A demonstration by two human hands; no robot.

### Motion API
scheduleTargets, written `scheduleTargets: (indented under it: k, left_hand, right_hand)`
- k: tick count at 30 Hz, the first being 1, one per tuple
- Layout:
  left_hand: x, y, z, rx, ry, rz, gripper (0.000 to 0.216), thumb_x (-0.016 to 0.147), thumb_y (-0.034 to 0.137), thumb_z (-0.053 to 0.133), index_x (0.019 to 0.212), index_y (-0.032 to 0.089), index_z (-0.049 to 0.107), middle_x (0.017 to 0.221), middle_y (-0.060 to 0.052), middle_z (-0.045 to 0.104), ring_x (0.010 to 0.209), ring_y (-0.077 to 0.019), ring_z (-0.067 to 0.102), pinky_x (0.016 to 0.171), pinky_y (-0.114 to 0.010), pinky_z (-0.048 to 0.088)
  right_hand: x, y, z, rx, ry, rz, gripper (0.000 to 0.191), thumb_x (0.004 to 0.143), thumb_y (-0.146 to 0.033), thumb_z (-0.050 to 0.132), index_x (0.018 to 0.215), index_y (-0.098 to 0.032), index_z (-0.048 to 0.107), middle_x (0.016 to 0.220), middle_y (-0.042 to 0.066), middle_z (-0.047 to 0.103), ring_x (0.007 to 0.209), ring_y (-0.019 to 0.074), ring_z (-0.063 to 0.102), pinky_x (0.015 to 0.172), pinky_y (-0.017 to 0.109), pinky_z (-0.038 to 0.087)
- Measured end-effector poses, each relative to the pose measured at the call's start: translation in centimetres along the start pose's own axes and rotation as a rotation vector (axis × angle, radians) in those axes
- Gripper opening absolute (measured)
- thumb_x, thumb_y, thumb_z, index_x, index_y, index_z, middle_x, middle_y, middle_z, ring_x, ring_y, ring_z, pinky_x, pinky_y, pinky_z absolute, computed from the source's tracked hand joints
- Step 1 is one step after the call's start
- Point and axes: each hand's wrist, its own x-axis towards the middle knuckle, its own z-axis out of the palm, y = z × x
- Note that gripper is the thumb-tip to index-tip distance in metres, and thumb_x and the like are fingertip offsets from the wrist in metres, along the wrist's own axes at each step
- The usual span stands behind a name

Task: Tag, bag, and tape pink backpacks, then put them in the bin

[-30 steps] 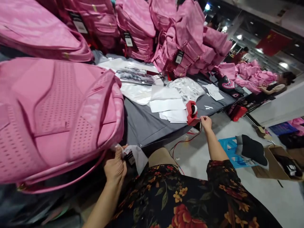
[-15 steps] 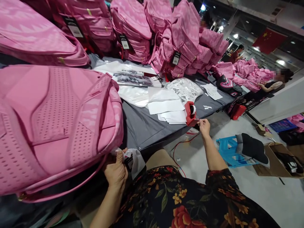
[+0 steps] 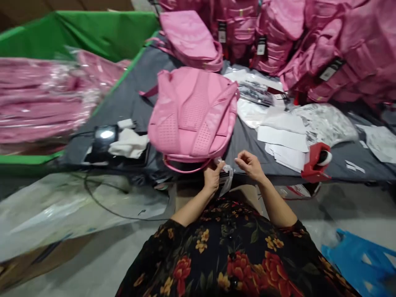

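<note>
Pink backpack (image 3: 198,115): one, straps up, on the counter (image 3: 123,95) before me, loop handle toward me. My left hand (image 3: 213,177): fingers pinching a whitish wrap (image 3: 228,181) just beside the backpack's near right corner. My right hand (image 3: 250,165): fingers curled, near the wrap; whether they grip anything, I cannot tell. To the right: white papers (image 3: 283,138), red tape dispenser (image 3: 315,165) at the counter's edge. To the left: dark device (image 3: 106,138), crumpled white item (image 3: 130,144). Rear: tagged pink backpacks (image 3: 278,37), crowding the back.
</note>
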Motion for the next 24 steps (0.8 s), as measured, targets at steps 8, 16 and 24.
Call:
scheduleTargets:
  k: [8, 16, 24]
  left_hand:
    - [0.5, -0.7, -0.4, -0.057, -0.045, 0.036, 0.051, 0.063, 0.052, 0.091, 0.097, 0.019, 0.071, 0.101, -0.009, 0.075, 0.099, -0.0249, 0.07, 0.093, -0.037, 0.055]
    - [-0.4, -0.3, -0.9, -0.161, -0.086, -0.049, 0.054, 0.068, 0.057, 0.087, 0.103, 0.018, 0.075, 0.108, -0.009, 0.076, 0.112, -0.0277, 0.069, 0.106, -0.041, 0.05]
    - [0.2, -1.2, -0.3, -0.287, 0.058, -0.027, 0.048, 0.065, 0.051, 0.091, 0.099, 0.021, 0.075, 0.108, -0.006, 0.077, 0.115, -0.0241, 0.068, 0.108, -0.039, 0.048]
  right_hand:
    - [3.9, -0.1, 3.5, -0.891, -0.176, -0.267, 0.019, 0.096, -0.027, 0.061, 0.079, -0.021, 0.055, 0.077, 0.002, 0.062, 0.071, 0.0143, 0.052, 0.065, 0.026, 0.032]
    - [4.0, 0.6, 3.8, -1.028, -0.143, -0.229, 0.014, 0.097, -0.028, 0.062, 0.084, -0.022, 0.057, 0.08, 0.003, 0.067, 0.071, 0.0161, 0.056, 0.063, 0.027, 0.029]
    - [4.4, 1.1, 2.2, -0.665, -0.258, -0.182, 0.016, 0.096, -0.029, 0.051, 0.084, -0.02, 0.054, 0.076, 0.001, 0.063, 0.067, 0.0136, 0.052, 0.066, 0.024, 0.037]
